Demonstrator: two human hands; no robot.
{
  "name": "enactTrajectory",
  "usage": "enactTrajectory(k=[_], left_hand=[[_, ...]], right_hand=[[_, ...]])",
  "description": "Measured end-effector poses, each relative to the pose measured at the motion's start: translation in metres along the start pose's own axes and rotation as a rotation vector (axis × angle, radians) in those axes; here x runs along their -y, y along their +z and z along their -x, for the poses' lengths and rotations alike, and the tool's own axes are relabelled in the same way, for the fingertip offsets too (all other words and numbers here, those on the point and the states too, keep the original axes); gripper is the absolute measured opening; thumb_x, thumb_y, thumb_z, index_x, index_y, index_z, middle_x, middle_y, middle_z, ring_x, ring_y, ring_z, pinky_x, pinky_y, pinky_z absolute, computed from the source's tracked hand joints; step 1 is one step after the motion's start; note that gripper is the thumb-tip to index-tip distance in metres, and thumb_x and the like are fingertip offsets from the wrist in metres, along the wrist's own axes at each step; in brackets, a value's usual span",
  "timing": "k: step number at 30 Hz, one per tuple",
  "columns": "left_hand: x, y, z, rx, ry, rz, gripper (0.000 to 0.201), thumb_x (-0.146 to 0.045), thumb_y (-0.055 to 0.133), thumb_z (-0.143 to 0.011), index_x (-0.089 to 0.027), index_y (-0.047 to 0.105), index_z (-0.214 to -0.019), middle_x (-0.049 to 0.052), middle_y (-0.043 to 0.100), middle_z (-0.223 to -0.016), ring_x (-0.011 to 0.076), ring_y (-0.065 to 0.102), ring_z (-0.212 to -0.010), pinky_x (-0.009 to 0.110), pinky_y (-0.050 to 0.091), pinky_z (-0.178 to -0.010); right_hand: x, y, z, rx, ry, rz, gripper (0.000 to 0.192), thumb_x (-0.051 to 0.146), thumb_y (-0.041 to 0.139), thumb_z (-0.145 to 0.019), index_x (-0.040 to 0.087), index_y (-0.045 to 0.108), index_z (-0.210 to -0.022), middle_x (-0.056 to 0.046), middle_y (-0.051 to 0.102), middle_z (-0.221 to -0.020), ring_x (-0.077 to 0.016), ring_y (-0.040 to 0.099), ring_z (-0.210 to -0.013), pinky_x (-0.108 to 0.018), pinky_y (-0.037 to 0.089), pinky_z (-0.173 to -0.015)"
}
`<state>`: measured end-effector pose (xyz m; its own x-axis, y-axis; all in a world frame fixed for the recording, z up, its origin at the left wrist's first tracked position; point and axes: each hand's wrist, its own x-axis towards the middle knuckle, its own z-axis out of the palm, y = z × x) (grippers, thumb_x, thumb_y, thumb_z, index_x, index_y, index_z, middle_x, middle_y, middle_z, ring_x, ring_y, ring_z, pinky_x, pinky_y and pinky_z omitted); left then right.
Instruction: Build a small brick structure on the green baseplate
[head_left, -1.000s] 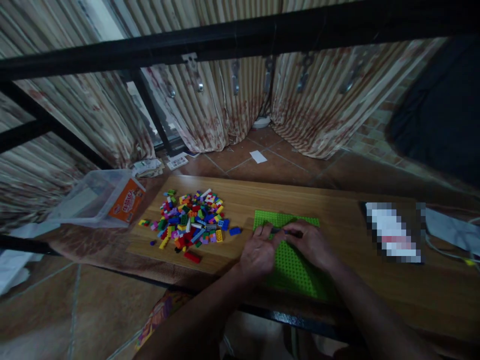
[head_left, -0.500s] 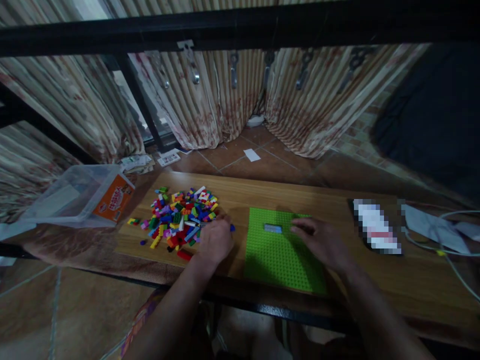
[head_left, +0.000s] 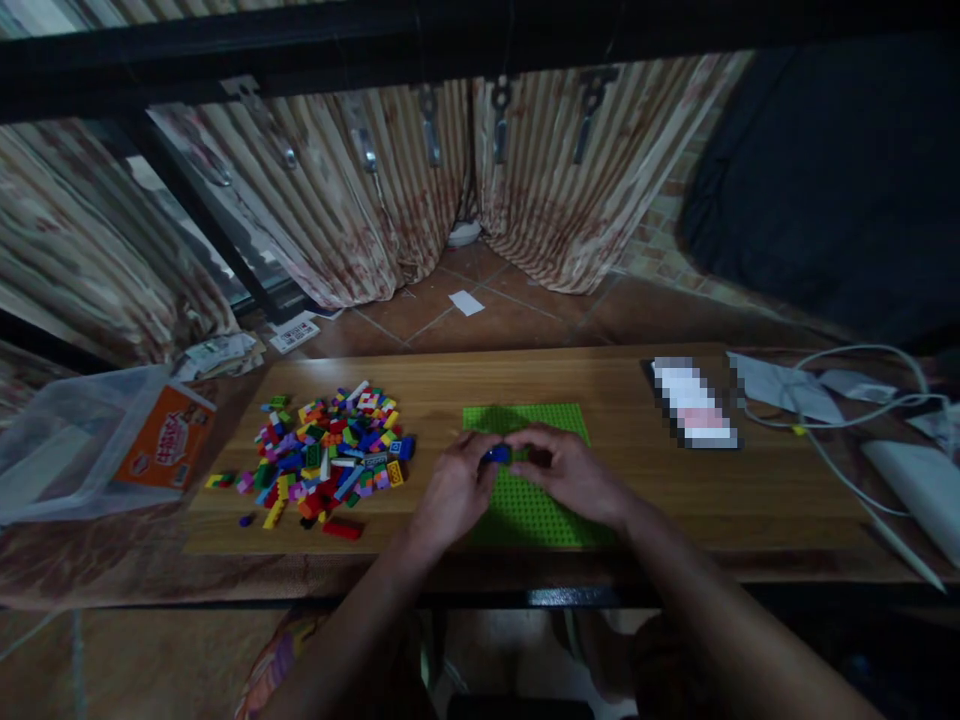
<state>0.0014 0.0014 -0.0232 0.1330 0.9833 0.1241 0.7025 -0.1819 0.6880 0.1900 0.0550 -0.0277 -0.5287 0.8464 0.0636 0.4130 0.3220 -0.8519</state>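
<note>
Both hands meet over the upper left part of a green studded baseplate [head_left: 540, 515]. My left hand [head_left: 459, 485] has its fingers closed on a small dark blue toy brick [head_left: 496, 454]. From the other side, my right hand [head_left: 566, 468] curls its thumb and index finger in against the same brick. Whether the brick touches the baseplate cannot be made out. The small greyish brick on the plate earlier is hidden by the hands. A loose pile of coloured toy bricks [head_left: 330, 450] lies left of my left hand.
The wooden board [head_left: 750, 500] carries it all. At far left stands a clear plastic box [head_left: 90, 430] with an orange label. A blurred-out phone-like object [head_left: 694, 405] and white cables [head_left: 855, 350] lie on the right. A long red brick [head_left: 343, 529] sits near the front edge.
My left hand has moved right from the brick pile to the baseplate with a blue brick. My right hand has closed in beside it. The head view has shifted right.
</note>
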Motion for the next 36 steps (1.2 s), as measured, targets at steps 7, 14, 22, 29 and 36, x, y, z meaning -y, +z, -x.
enactTrajectory(k=[7,14,22,29,36], left_hand=[[-0.002,0.019,-0.003,-0.021,0.002,0.102,0.042,-0.013,0.051,-0.086,-0.019,0.047,-0.127,0.007,0.063,-0.114,0.0141,0.064,-0.097,0.029,0.053,-0.088],[-0.002,0.018,-0.004,-0.061,-0.066,-0.077,0.039,-0.016,0.050,-0.086,-0.020,0.048,-0.126,0.008,0.059,-0.120,0.0182,0.064,-0.098,0.035,0.054,-0.088],[0.000,0.024,-0.007,-0.001,0.027,-0.247,0.041,-0.019,0.052,-0.085,-0.016,0.050,-0.125,0.011,0.054,-0.125,0.0237,0.052,-0.117,0.040,0.047,-0.102],[0.000,0.030,-0.006,0.047,0.076,-0.336,0.047,-0.023,0.052,-0.086,-0.018,0.048,-0.133,0.011,0.049,-0.129,0.0239,0.048,-0.119,0.040,0.042,-0.105],[-0.003,0.043,-0.006,0.112,0.096,-0.544,0.050,-0.032,0.050,-0.090,-0.027,0.045,-0.139,0.013,0.045,-0.137,0.0311,0.046,-0.120,0.048,0.042,-0.097]], right_hand=[[0.004,-0.002,0.003,0.036,-0.058,0.060,0.017,0.025,0.060,-0.086,0.024,0.070,-0.100,-0.003,0.068,-0.094,-0.0171,0.062,-0.087,-0.032,0.048,-0.081],[-0.032,-0.026,-0.001,-0.120,0.004,0.221,0.017,0.023,0.063,-0.083,0.021,0.071,-0.098,-0.005,0.065,-0.095,-0.0191,0.060,-0.089,-0.037,0.046,-0.086],[-0.041,-0.018,-0.007,-0.129,0.018,0.349,0.017,0.020,0.070,-0.077,0.023,0.074,-0.093,-0.006,0.061,-0.098,-0.0212,0.057,-0.097,-0.039,0.044,-0.091],[-0.043,-0.017,-0.006,-0.137,0.002,0.421,0.016,0.023,0.069,-0.079,0.023,0.076,-0.094,-0.007,0.061,-0.098,-0.0216,0.057,-0.096,-0.039,0.044,-0.091],[-0.044,-0.017,-0.008,-0.123,-0.056,0.432,0.015,0.022,0.067,-0.081,0.025,0.076,-0.093,-0.006,0.062,-0.095,-0.0211,0.057,-0.092,-0.038,0.045,-0.088]])
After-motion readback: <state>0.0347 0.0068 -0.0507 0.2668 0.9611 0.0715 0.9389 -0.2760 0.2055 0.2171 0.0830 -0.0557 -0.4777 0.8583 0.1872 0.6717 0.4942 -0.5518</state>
